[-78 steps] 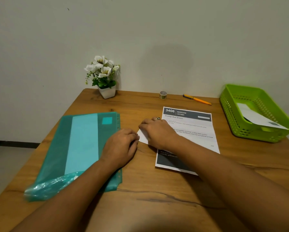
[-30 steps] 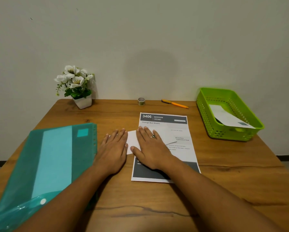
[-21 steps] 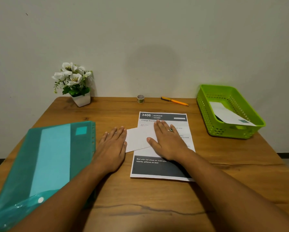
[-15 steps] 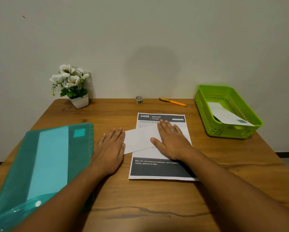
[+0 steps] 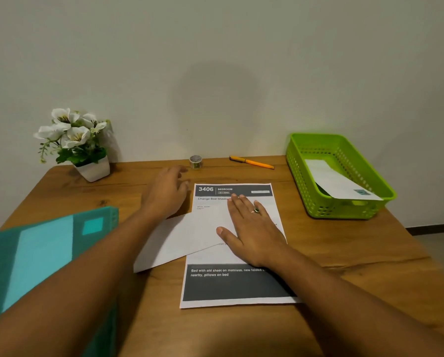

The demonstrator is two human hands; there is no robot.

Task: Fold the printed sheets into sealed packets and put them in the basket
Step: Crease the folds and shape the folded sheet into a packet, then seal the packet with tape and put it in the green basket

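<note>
A white folded packet (image 5: 179, 240) lies slanted across the left edge of a flat printed sheet (image 5: 237, 284) headed "3406 BEDROOM". My right hand (image 5: 251, 228) lies flat, fingers straight, on the packet's right end and the sheet. My left hand (image 5: 168, 191) is stretched out over the table past the packet, fingers loose and blurred, holding nothing; its fingertips are just short of a small roll of tape (image 5: 195, 161) by the wall. The green basket (image 5: 305, 181) at the right holds one white packet (image 5: 339, 184).
A teal plastic folder (image 5: 43, 253) covers the near left of the wooden table (image 5: 357, 266). A white pot of white flowers (image 5: 87, 161) stands at the back left. An orange pen (image 5: 251, 162) lies by the wall, between the tape and the basket.
My left hand lifted off the table beside the packet and moved forward toward the tape roll. My right hand slid right along the packet and stays pressed flat on it.
</note>
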